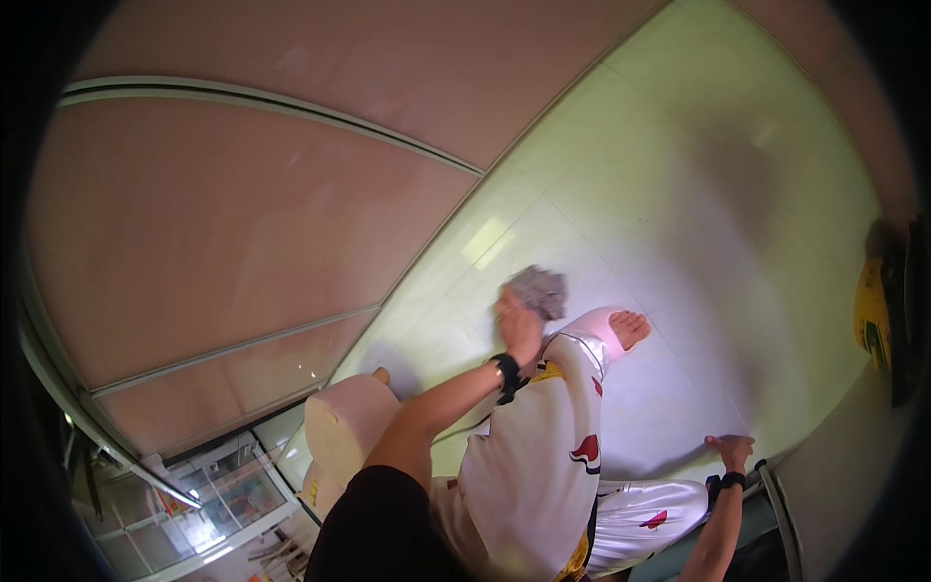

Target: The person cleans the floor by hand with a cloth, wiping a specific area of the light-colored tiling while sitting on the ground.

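Note:
My left hand point(518, 320) presses a crumpled grey cloth point(540, 291) against the pale tiled floor point(582, 240); hand and cloth are both blurred. A black band point(507, 369) circles that wrist. Beside the cloth is my foot in a pink open-toed slipper point(609, 331). On the far right, my right hand point(733, 447) hangs low past my bent knee, thumb apart from the fingers, with nothing visible in it. It is nearest to a dark curved bar point(774, 502) and a grey-green surface point(742, 520).
Pinkish cabinet panels point(247, 233) with metal trim meet the floor on the left. A rounded pale pink stool-like object point(356, 418) stands by my left elbow. At the right edge is a yellow object point(869, 313) bearing writing. A glass-paned frame point(225, 502) shows lower left.

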Demonstrator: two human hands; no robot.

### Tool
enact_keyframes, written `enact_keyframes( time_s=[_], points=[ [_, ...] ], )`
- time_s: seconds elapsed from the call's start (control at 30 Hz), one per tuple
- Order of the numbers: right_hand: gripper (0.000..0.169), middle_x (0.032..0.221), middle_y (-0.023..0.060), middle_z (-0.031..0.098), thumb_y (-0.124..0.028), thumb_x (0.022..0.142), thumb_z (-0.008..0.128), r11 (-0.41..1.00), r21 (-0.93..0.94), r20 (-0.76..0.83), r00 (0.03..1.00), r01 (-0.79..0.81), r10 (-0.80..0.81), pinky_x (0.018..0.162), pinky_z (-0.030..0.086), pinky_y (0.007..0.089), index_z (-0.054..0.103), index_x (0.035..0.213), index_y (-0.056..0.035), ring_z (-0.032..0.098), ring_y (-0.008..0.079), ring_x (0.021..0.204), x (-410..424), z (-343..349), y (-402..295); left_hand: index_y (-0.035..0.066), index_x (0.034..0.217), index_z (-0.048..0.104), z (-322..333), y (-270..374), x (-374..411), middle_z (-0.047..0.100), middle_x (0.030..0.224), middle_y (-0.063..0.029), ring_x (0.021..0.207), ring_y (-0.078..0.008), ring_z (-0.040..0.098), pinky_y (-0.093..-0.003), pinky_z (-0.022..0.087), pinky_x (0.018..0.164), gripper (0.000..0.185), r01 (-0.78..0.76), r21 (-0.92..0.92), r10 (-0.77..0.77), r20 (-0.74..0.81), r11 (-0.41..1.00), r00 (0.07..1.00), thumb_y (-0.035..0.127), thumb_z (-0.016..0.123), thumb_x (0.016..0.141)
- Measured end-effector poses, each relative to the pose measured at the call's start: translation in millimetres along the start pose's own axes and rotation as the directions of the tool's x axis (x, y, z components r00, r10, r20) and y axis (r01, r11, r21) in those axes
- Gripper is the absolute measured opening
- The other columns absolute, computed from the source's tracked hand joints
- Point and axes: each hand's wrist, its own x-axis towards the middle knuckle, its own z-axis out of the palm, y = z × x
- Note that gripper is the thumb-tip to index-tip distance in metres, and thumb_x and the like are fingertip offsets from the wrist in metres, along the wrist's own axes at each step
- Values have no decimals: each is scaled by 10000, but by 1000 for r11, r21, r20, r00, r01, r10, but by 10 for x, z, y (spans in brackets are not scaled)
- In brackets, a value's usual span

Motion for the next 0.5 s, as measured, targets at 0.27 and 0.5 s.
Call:
enact_keyframes(
  time_s=[0.27,0.5],
  points=[
    [1481,1350,468,96,-437,399,904,995,99,-32,999,-10,13,968,413,369,-59,1328,199,416,452,1207,-281,-141,-398,0,1338,314,339,1471,923,455,1228,-259,1106,-346,499,-390,414,936,550,-438,-379,566,364,815,739,25,462,809],
    [1464,1402,411,44,-461,414,893,987,94,-41,990,-133,137,1016,372,399,-45,1374,121,327,483,1258,-484,-209,-376,38,1334,378,-439,780,1067,484,1244,-60,1171,-153,442,-297,348,1002,498,-144,-881,622,194,450,759,35,470,845]
  ],
)
